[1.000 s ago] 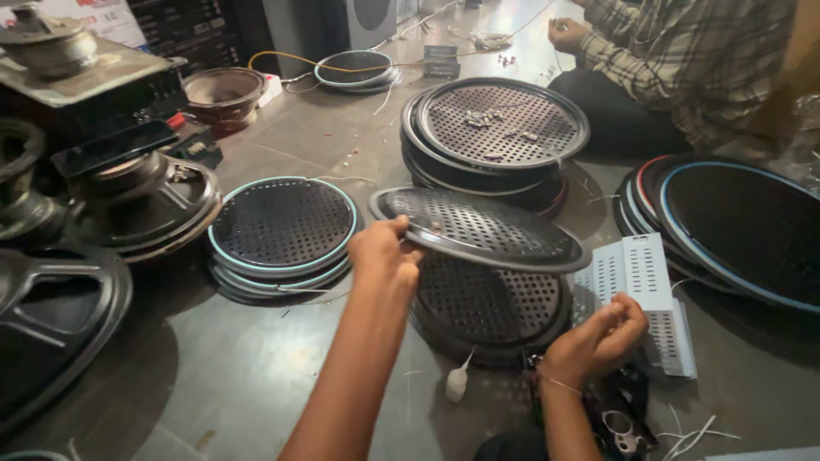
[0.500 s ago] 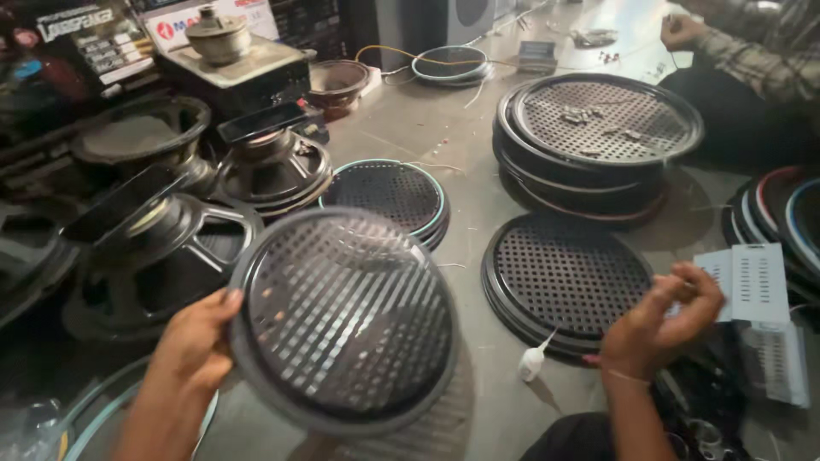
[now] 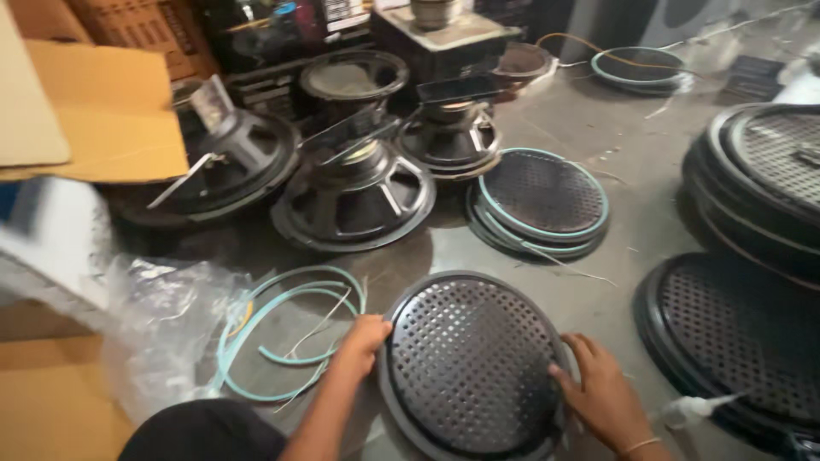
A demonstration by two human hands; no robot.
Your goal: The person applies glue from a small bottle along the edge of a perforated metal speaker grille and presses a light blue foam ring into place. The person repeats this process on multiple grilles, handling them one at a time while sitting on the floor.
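Speaker drivers [image 3: 354, 192], cardboard box [image 3: 111, 111], plastic bag [image 3: 166, 329], teal rings [image 3: 286, 333] nearby.

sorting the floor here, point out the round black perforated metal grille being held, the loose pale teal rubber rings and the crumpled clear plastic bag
round black perforated metal grille [image 3: 470, 367], head view, perforated centre
loose pale teal rubber rings [image 3: 256, 312], head view, left arc
crumpled clear plastic bag [image 3: 162, 329], head view, middle folds

Grey concrete floor [image 3: 530, 282], cardboard boxes [image 3: 94, 119] left, dim light

A perforated grille [image 3: 470, 367] is held near the viewer, between the left hand [image 3: 363, 337] and the right hand [image 3: 602, 393]. Loose rings [image 3: 282, 333] and a plastic bag [image 3: 162, 329] are found to its left, a grille stack [image 3: 735, 341] to its right. Farther off, speaker frames [image 3: 354, 192] are set left of a ringed grille pile [image 3: 540, 201].
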